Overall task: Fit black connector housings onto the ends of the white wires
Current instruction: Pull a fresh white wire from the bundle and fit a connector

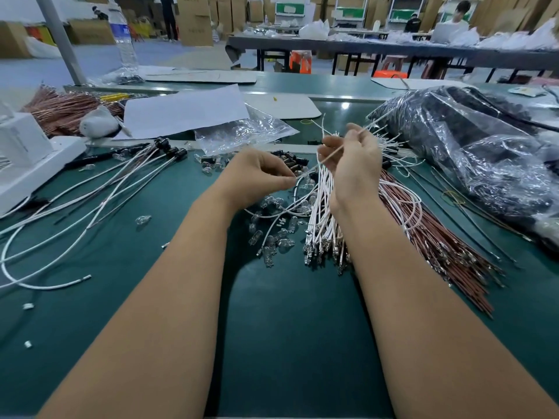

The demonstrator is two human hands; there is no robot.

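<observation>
My left hand [260, 176] pinches the end of a white wire [305, 173] above the green table. My right hand [352, 164], raised beside it, holds the same wire higher up between thumb and fingers. Under my right hand lies a bundle of white wires [322, 219] with metal terminals pointing toward me. Loose black connector housings [290, 160] sit in a small heap just beyond my left hand. Finished white wires with black housings [169, 151] fan out at the left.
Small clear glass bulbs [272, 237] are scattered between my forearms. Brown wires [435, 237] lie right of the white bundle. A plastic bag of black parts [472, 146] fills the right. A white machine [27, 152], paper sheets [187, 111] and a clear bag [242, 131] stand behind.
</observation>
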